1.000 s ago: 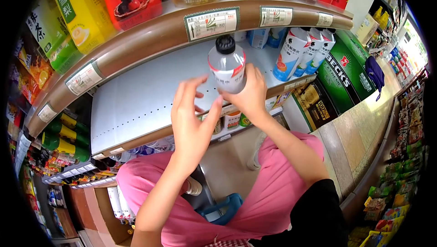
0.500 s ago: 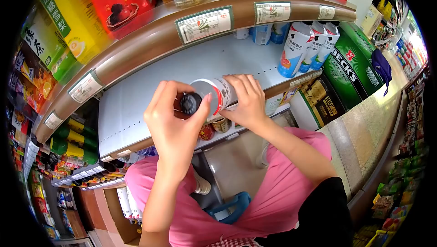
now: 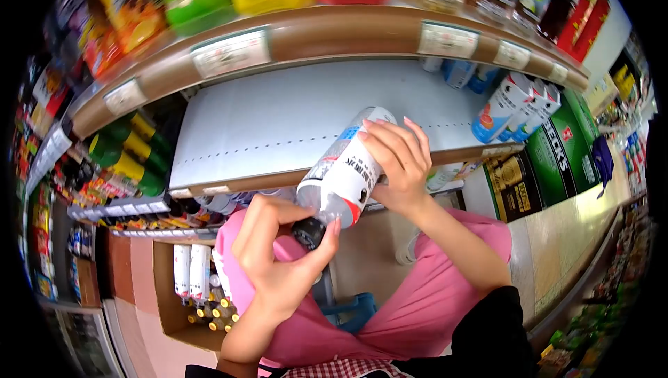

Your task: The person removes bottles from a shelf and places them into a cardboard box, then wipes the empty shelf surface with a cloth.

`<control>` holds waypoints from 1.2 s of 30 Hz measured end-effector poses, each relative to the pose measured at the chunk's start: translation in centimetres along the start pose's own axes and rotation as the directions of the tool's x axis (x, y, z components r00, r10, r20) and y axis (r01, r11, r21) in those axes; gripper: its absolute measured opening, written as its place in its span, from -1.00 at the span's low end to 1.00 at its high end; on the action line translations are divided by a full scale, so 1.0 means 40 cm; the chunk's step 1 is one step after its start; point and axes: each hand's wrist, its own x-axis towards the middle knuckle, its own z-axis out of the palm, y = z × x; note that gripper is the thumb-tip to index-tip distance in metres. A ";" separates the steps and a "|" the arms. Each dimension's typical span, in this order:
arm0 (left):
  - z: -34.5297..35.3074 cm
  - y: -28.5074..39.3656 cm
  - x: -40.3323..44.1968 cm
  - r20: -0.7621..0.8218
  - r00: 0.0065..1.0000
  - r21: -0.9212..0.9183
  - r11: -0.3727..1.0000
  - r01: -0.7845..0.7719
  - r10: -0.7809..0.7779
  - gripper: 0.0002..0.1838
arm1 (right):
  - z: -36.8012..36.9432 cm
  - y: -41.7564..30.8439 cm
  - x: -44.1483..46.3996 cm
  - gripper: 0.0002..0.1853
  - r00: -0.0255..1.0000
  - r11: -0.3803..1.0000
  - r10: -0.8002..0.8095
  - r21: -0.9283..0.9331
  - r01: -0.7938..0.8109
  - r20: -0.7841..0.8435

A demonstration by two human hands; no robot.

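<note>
Both my hands are on a clear plastic drink bottle (image 3: pixel 339 177) with a white, red and blue label, above my lap in front of the shelf. It lies tilted, its black cap (image 3: pixel 307 234) pointing down toward me and its base toward the shelf. My left hand (image 3: pixel 282 256) is closed around the neck, thumb and fingers on either side just by the cap. Farther up, my right hand (image 3: pixel 398 166) wraps the labelled body from the right side, its palm hidden.
A pale shelf board (image 3: pixel 278 113) spans the front, under an upper shelf edge (image 3: pixel 334 37) with price tags. Similar labelled bottles (image 3: pixel 502 108) stand at its right end, near a green Beck's carton (image 3: pixel 560 152). A cardboard box (image 3: pixel 167 308) of bottles sits at lower left.
The bottle has swung so its cap points down toward me and more of its label shows. Both hands have moved lower and right with it. The view has shifted, showing the cardboard box more fully.
</note>
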 end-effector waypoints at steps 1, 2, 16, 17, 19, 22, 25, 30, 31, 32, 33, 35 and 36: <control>-0.028 0.001 -0.014 -0.024 0.999 -0.003 0.999 0.038 -0.038 -0.69 | 0.011 -0.030 0.010 -0.40 1.000 0.999 0.002 0.037 -0.002 -0.008; -0.057 0.001 -0.025 -0.037 0.999 0.017 0.999 0.039 -0.039 -0.69 | 0.020 -0.053 0.020 -0.41 1.000 0.999 -0.017 0.048 0.017 -0.001; -0.470 0.062 -0.188 -0.148 0.938 0.307 0.887 0.345 -0.314 -0.61 | 0.213 -0.429 0.130 -0.55 0.965 0.909 -0.251 0.362 0.208 0.077; -0.483 0.072 -0.200 -0.213 0.902 0.322 0.844 0.429 -0.377 -0.60 | 0.228 -0.460 0.134 -0.55 0.961 0.895 -0.262 0.395 0.208 0.088; -0.526 0.062 -0.228 -0.257 0.891 0.400 0.798 0.451 -0.374 -0.59 | 0.255 -0.515 0.144 -0.54 0.944 0.863 -0.307 0.454 0.221 0.122; -0.596 0.042 -0.258 -0.310 0.870 0.519 0.699 0.492 -0.383 -0.59 | 0.313 -0.592 0.148 -0.42 0.911 0.788 -0.381 0.571 0.231 0.158; -0.651 -0.018 -0.311 -0.412 0.778 0.472 0.620 0.627 -0.473 -0.62 | 0.395 -0.655 0.129 -0.33 0.827 0.700 -0.517 0.665 0.260 0.221; -0.727 -0.148 -0.433 -0.388 0.615 0.396 0.478 0.784 -0.687 -0.66 | 0.510 -0.751 0.063 -0.36 0.628 0.561 -0.719 0.782 0.271 0.297; -0.735 -0.181 -0.463 -0.374 0.574 0.371 0.449 0.812 -0.728 -0.67 | 0.529 -0.766 0.047 -0.40 0.595 0.533 -0.749 0.799 0.278 0.293; -0.741 -0.232 -0.522 -0.346 0.566 0.374 0.444 0.814 -0.748 -0.64 | 0.550 -0.776 0.031 -0.37 0.546 0.512 -0.785 0.803 0.303 0.294; -0.737 -0.264 -0.555 -0.326 0.532 0.350 0.422 0.836 -0.782 -0.63 | 0.570 -0.785 0.013 -0.35 0.495 0.491 -0.817 0.807 0.327 0.296; -0.718 -0.325 -0.614 -0.295 0.458 0.311 0.370 0.876 -0.838 -0.63 | 0.613 -0.801 -0.030 -0.35 0.384 0.451 -0.870 0.812 0.370 0.309; -0.705 -0.355 -0.644 -0.282 0.418 0.297 0.336 0.894 -0.864 -0.63 | 0.638 -0.810 -0.059 -0.36 0.351 0.438 -0.884 0.808 0.394 0.308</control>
